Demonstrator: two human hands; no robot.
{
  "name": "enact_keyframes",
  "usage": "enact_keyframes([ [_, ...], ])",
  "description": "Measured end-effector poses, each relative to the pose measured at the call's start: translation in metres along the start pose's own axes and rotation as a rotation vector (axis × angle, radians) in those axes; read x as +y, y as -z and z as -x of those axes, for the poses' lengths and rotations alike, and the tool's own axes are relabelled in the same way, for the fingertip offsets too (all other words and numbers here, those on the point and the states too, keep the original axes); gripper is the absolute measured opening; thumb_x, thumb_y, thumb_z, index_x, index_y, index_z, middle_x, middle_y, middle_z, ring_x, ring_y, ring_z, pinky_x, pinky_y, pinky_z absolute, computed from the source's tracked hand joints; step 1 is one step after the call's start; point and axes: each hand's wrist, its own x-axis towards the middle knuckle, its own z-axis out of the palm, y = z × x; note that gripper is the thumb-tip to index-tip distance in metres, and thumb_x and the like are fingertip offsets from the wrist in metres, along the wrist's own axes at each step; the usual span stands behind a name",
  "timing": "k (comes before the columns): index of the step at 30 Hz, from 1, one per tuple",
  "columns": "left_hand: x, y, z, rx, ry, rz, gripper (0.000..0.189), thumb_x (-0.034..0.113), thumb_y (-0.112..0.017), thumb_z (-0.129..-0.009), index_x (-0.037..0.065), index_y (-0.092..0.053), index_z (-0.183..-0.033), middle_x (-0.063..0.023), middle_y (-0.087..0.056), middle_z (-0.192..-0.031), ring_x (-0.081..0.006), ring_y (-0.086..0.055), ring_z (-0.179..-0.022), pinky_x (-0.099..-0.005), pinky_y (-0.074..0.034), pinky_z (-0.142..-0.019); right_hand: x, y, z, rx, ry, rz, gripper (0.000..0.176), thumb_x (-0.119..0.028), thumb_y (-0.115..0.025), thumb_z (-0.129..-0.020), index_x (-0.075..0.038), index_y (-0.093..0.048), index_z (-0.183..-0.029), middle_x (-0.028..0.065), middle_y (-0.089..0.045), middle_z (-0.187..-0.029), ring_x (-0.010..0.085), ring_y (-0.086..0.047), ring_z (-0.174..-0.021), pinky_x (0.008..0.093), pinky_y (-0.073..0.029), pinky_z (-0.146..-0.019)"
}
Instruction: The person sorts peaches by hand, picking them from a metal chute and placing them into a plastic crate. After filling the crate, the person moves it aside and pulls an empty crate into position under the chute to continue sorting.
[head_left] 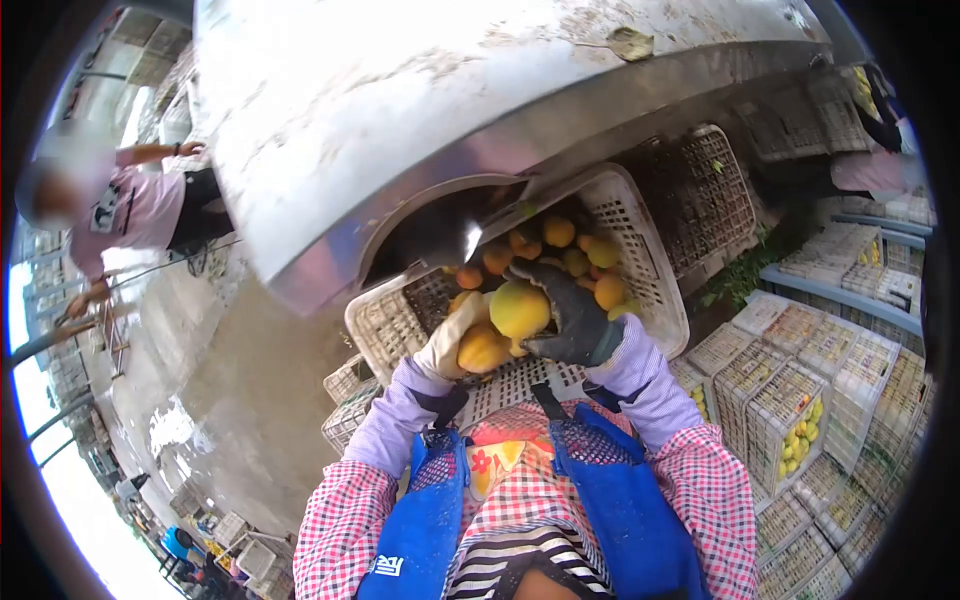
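Note:
My left hand (455, 335), in a pale glove, is closed around an orange-yellow fruit (484, 349). Beside it my right hand (582, 322), in a dark glove, grips a larger yellow-green round fruit (520, 309). Both fruits are held close together above a white slatted plastic crate (655, 270). Inside the crate, several orange and yellow fruits (558, 232) lie beyond my hands. The crate stands under the rounded opening (415, 240) of a metal machine, and its near side is partly hidden by my arms.
The dirty metal housing (400, 110) overhangs the crate, with a dry leaf (630, 43) on top. Another crate (700, 200) stands to the right. Stacked crates of fruit (800, 430) fill the lower right. A person in pink (130, 210) stands left; another person's sleeve (870, 172) shows far right.

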Motion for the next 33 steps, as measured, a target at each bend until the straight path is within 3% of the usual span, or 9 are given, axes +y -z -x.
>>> enact_keyframes([
  [3,-0.003,-0.002,0.022,-0.083,-0.202,-0.039,0.078,0.056,-0.054,-0.099,-0.001,-0.038,-0.15,-0.0164,-0.056,-0.142,-0.0253,-0.06,-0.124,-0.0379,-0.048,-0.105,-0.019,-0.018,-0.003,0.01,0.22,0.258,0.092,-0.016,-0.089,-0.068,-0.005,-0.046,-0.148,0.0176,-0.051,-0.146,0.0346,-0.048,-0.137,0.0447,-0.039,-0.115],
  [6,-0.003,0.0,0.042,-0.117,-0.267,-0.031,0.079,0.055,-0.057,-0.098,0.0,-0.037,-0.151,-0.0176,-0.054,-0.144,-0.0284,-0.056,-0.13,-0.0406,-0.045,-0.11,-0.037,-0.029,-0.002,0.127,0.285,0.221,0.096,-0.039,-0.094,-0.067,-0.002,-0.05,-0.144,0.0231,-0.046,-0.149,0.0377,-0.045,-0.14,0.0474,-0.039,-0.114],
  [10,-0.009,-0.009,0.058,-0.092,-0.307,0.09,0.077,0.05,-0.06,-0.098,0.0,-0.037,-0.152,-0.017,-0.051,-0.146,-0.0284,-0.054,-0.133,-0.0429,-0.041,-0.114,-0.048,-0.045,0.005,0.199,0.299,0.442,0.091,-0.046,-0.089,-0.067,-0.005,-0.056,-0.142,0.0207,-0.049,-0.144,0.0396,-0.048,-0.134,0.0488,-0.041,-0.111],
  [16,-0.009,-0.007,0.06,-0.092,-0.352,0.196,0.062,0.042,-0.051,-0.104,-0.001,-0.042,-0.148,-0.0177,-0.055,-0.143,-0.0285,-0.057,-0.129,-0.0425,-0.044,-0.111,-0.068,-0.055,-0.001,0.287,0.383,0.485,0.096,-0.051,-0.088,-0.065,-0.003,-0.055,-0.142,0.0209,-0.052,-0.141,0.0401,-0.051,-0.13,0.0488,-0.044,-0.107],
  [20,-0.005,0.029,0.065,-0.078,-0.225,0.091,0.05,0.035,-0.042,-0.109,-0.003,-0.049,-0.142,-0.0179,-0.061,-0.136,-0.0251,-0.062,-0.12,-0.0386,-0.048,-0.107,-0.08,-0.047,-0.008,0.126,0.331,0.436,0.093,-0.051,-0.087,-0.067,-0.003,-0.056,-0.14,0.0206,-0.055,-0.137,0.0404,-0.054,-0.125,0.049,-0.045,-0.105],
  [21,0.009,0.015,0.069,0.047,-0.29,-0.182,0.051,0.043,-0.043,-0.109,0.0,-0.057,-0.133,-0.019,-0.067,-0.124,-0.0286,-0.067,-0.111,-0.0405,-0.055,-0.098,-0.081,-0.047,-0.01,0.11,0.326,0.467,0.091,-0.051,-0.086,-0.068,-0.002,-0.056,-0.139,0.0206,-0.055,-0.137,0.0408,-0.054,-0.125,0.0498,-0.045,-0.105],
  [25,0.042,-0.036,0.064,0.155,-0.142,0.311,0.055,0.049,-0.043,-0.107,0.002,-0.055,-0.134,-0.0177,-0.068,-0.12,-0.0282,-0.07,-0.096,-0.0402,-0.058,-0.087,-0.08,-0.057,-0.023,0.344,0.468,0.712,0.083,-0.051,-0.085,-0.068,-0.004,-0.06,-0.131,0.0213,-0.056,-0.134,0.0439,-0.054,-0.122,0.0543,-0.042,-0.105],
  [29,0.031,-0.005,0.061,-0.02,-0.261,0.05,0.074,0.063,-0.038,-0.103,0.0,-0.051,-0.14,-0.0199,-0.067,-0.117,-0.0255,-0.067,-0.087,-0.0361,-0.056,-0.073,-0.037,-0.054,-0.08,0.509,0.468,0.746,0.067,-0.051,-0.081,-0.074,-0.006,-0.066,-0.121,0.0214,-0.06,-0.123,0.0447,-0.057,-0.115,0.0555,-0.045,-0.099],
  [33,0.016,-0.003,0.061,0.128,-0.278,0.235,0.072,0.06,-0.046,-0.103,0.001,-0.045,-0.145,-0.015,-0.065,-0.117,-0.0222,-0.064,-0.088,-0.037,-0.056,-0.08,0.002,-0.062,-0.13,0.449,0.311,0.742,0.064,-0.053,-0.078,-0.078,-0.008,-0.067,-0.121,0.0204,-0.066,-0.114,0.0417,-0.062,-0.107,0.0522,-0.049,-0.092],
])
